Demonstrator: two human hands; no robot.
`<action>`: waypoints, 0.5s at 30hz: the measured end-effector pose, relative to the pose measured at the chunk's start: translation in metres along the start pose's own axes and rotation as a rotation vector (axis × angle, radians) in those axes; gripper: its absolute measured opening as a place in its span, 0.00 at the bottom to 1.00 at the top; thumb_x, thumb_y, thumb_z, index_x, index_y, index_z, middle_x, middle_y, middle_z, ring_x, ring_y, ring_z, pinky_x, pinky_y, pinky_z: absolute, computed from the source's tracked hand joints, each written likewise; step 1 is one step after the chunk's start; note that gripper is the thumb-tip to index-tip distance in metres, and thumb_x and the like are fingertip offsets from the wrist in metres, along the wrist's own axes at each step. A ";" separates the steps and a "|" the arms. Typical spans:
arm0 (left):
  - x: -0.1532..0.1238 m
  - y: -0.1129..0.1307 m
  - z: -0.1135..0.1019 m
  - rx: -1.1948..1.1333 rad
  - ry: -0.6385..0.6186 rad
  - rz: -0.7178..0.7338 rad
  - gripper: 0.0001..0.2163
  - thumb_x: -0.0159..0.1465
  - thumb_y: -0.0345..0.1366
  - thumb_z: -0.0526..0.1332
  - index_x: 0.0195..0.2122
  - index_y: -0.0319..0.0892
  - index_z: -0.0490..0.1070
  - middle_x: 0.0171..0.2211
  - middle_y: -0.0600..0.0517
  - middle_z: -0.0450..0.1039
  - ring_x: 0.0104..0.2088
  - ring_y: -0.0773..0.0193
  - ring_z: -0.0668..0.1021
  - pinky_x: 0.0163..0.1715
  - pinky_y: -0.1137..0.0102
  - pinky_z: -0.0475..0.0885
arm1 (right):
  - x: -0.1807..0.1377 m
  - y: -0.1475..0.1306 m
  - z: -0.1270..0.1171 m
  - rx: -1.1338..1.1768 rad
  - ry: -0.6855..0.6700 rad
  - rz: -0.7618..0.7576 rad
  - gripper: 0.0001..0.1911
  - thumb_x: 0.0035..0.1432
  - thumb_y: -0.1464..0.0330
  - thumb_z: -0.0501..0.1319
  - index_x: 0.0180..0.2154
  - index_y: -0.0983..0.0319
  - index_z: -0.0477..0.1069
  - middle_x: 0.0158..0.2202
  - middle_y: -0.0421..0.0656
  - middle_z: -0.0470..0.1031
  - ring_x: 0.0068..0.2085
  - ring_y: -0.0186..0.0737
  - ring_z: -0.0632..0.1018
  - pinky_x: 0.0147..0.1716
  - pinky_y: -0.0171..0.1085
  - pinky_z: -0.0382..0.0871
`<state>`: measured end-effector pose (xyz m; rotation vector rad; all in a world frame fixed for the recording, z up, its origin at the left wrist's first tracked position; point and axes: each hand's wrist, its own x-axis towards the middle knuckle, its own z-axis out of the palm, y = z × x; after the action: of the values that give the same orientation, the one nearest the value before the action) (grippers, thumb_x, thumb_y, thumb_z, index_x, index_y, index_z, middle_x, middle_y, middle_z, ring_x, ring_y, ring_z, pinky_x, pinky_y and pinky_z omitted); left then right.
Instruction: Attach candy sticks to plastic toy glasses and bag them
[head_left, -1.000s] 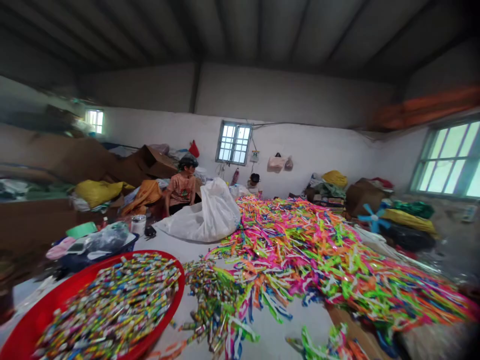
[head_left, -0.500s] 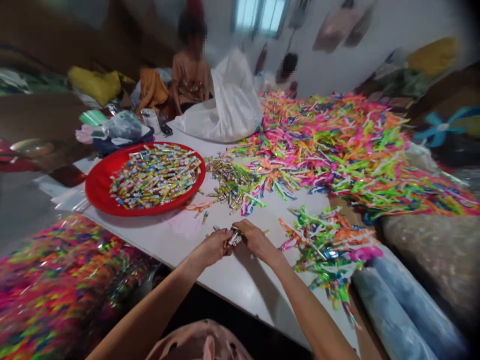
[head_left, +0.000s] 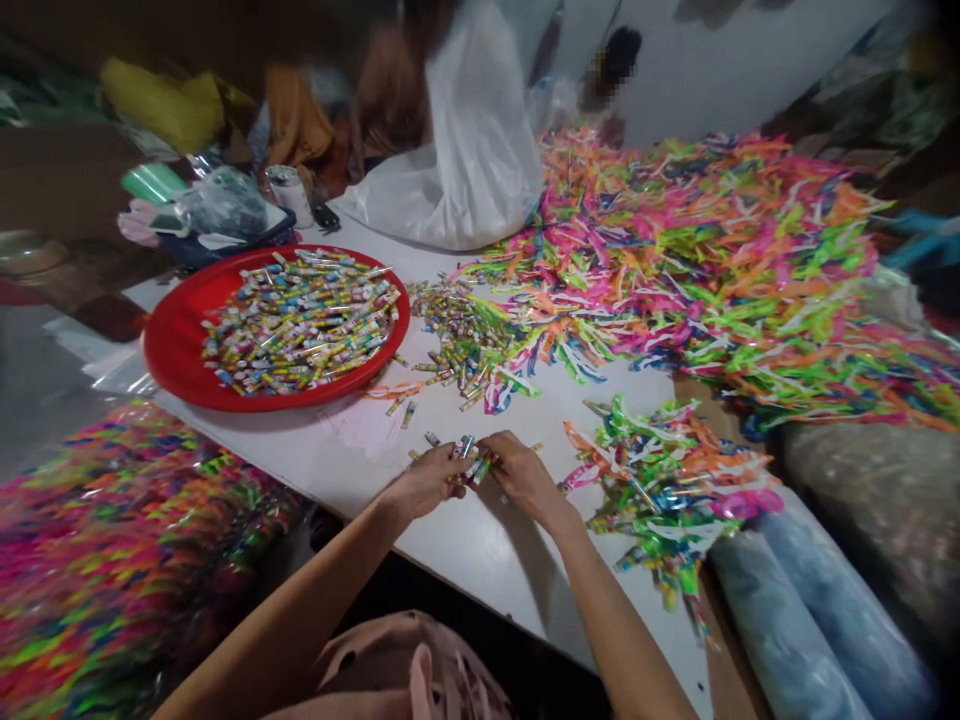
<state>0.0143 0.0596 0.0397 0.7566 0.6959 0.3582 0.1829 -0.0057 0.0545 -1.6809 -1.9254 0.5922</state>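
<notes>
My left hand [head_left: 429, 482] is closed round a small bunch of short printed tubes [head_left: 466, 455] with shiny wrapping. My right hand [head_left: 519, 478] meets it from the right, its fingers pinched on one tube [head_left: 480, 470] at the bunch's edge. Both hands are just above the white table [head_left: 480, 555]. A few loose tubes [head_left: 409, 414] lie beyond my left hand. Right of my right hand is a small heap of tubes with bright plastic streamers [head_left: 652, 480]. What the fingers cover of the bunch is hidden.
A red tray [head_left: 174, 345] piled with tubes stands at the left, with more loose tubes [head_left: 469, 340] beside it. A large streamer heap [head_left: 705, 260] fills the back right. A white sack [head_left: 480, 170] stands behind; rolled plastic [head_left: 787, 620] lies at right. A person [head_left: 390, 95] is across the table.
My view has tipped down and shifted slightly. The bunch in my left hand shows more, and my right fingers have moved a little apart from the left hand.
</notes>
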 end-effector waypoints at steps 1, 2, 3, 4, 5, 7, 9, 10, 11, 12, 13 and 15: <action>0.000 0.000 0.001 0.006 0.005 -0.006 0.21 0.48 0.46 0.73 0.33 0.39 0.66 0.26 0.55 0.69 0.23 0.70 0.74 0.18 0.77 0.59 | -0.002 -0.001 0.002 -0.029 -0.010 0.002 0.21 0.54 0.83 0.51 0.47 0.62 0.69 0.42 0.45 0.71 0.43 0.39 0.73 0.43 0.37 0.69; -0.001 0.001 0.002 0.015 0.005 -0.012 0.21 0.48 0.46 0.73 0.32 0.39 0.65 0.25 0.55 0.68 0.23 0.70 0.74 0.18 0.78 0.59 | -0.004 -0.003 0.003 -0.068 -0.016 0.010 0.21 0.55 0.83 0.51 0.47 0.62 0.68 0.42 0.46 0.71 0.43 0.39 0.73 0.42 0.36 0.69; -0.001 0.001 0.003 0.028 0.011 -0.014 0.21 0.48 0.46 0.73 0.32 0.39 0.65 0.25 0.55 0.68 0.23 0.70 0.74 0.17 0.78 0.58 | -0.006 -0.005 0.004 -0.113 -0.020 0.022 0.20 0.56 0.82 0.51 0.48 0.61 0.68 0.43 0.46 0.71 0.43 0.40 0.73 0.40 0.36 0.69; -0.001 0.002 0.004 0.040 0.021 -0.012 0.21 0.48 0.46 0.72 0.32 0.39 0.65 0.25 0.55 0.68 0.22 0.70 0.73 0.17 0.78 0.57 | -0.008 -0.007 0.004 -0.158 -0.025 0.035 0.20 0.58 0.82 0.51 0.48 0.61 0.68 0.44 0.47 0.71 0.44 0.41 0.73 0.39 0.36 0.69; -0.001 0.003 0.005 0.051 0.035 -0.008 0.21 0.49 0.47 0.72 0.32 0.39 0.65 0.25 0.55 0.68 0.22 0.71 0.73 0.17 0.77 0.57 | -0.009 -0.009 0.004 -0.199 -0.030 0.043 0.19 0.59 0.81 0.51 0.48 0.61 0.68 0.44 0.48 0.71 0.44 0.42 0.73 0.38 0.36 0.69; -0.002 0.006 0.006 0.056 0.070 0.008 0.20 0.51 0.49 0.69 0.33 0.39 0.66 0.26 0.55 0.68 0.22 0.72 0.73 0.17 0.77 0.56 | -0.012 -0.011 0.002 -0.249 -0.037 0.052 0.18 0.60 0.80 0.51 0.48 0.61 0.68 0.44 0.49 0.72 0.44 0.43 0.74 0.38 0.37 0.69; -0.003 0.009 0.006 0.053 0.100 0.038 0.20 0.53 0.50 0.67 0.34 0.39 0.66 0.27 0.54 0.70 0.22 0.73 0.72 0.18 0.78 0.56 | -0.015 -0.009 0.002 -0.233 -0.015 0.064 0.18 0.61 0.80 0.50 0.48 0.61 0.68 0.43 0.49 0.73 0.44 0.42 0.74 0.39 0.37 0.69; -0.003 0.010 0.006 0.077 0.112 0.051 0.19 0.54 0.50 0.66 0.33 0.38 0.67 0.27 0.54 0.70 0.22 0.73 0.71 0.19 0.77 0.56 | -0.017 -0.007 0.002 -0.196 0.016 0.075 0.17 0.61 0.79 0.50 0.48 0.61 0.68 0.43 0.48 0.73 0.44 0.42 0.74 0.40 0.38 0.69; -0.004 0.012 0.005 0.125 0.125 0.061 0.18 0.55 0.50 0.65 0.32 0.38 0.67 0.26 0.53 0.70 0.21 0.74 0.69 0.18 0.77 0.55 | -0.017 -0.005 0.003 -0.146 0.061 0.098 0.16 0.62 0.77 0.50 0.48 0.61 0.68 0.43 0.48 0.73 0.44 0.42 0.75 0.41 0.38 0.70; -0.005 0.012 0.005 0.189 0.135 0.070 0.18 0.56 0.50 0.64 0.31 0.38 0.67 0.24 0.54 0.70 0.19 0.74 0.67 0.18 0.76 0.53 | -0.018 -0.003 0.004 -0.086 0.110 0.131 0.15 0.63 0.75 0.50 0.48 0.62 0.68 0.43 0.48 0.74 0.43 0.42 0.75 0.41 0.38 0.70; -0.006 0.013 0.005 0.265 0.134 0.073 0.17 0.57 0.50 0.64 0.30 0.38 0.68 0.21 0.54 0.69 0.17 0.74 0.65 0.17 0.76 0.52 | -0.017 -0.003 0.005 -0.022 0.157 0.170 0.13 0.63 0.73 0.51 0.48 0.63 0.68 0.42 0.48 0.75 0.41 0.42 0.76 0.41 0.39 0.70; -0.008 0.011 0.005 0.398 0.087 0.079 0.16 0.57 0.48 0.64 0.28 0.38 0.68 0.17 0.56 0.65 0.15 0.74 0.62 0.16 0.75 0.50 | -0.014 -0.005 0.008 0.093 0.217 0.240 0.13 0.64 0.69 0.52 0.47 0.64 0.69 0.39 0.47 0.76 0.39 0.42 0.77 0.40 0.39 0.70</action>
<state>0.0110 0.0603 0.0543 1.1536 0.8330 0.3288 0.1756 -0.0198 0.0500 -1.8477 -1.5352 0.5528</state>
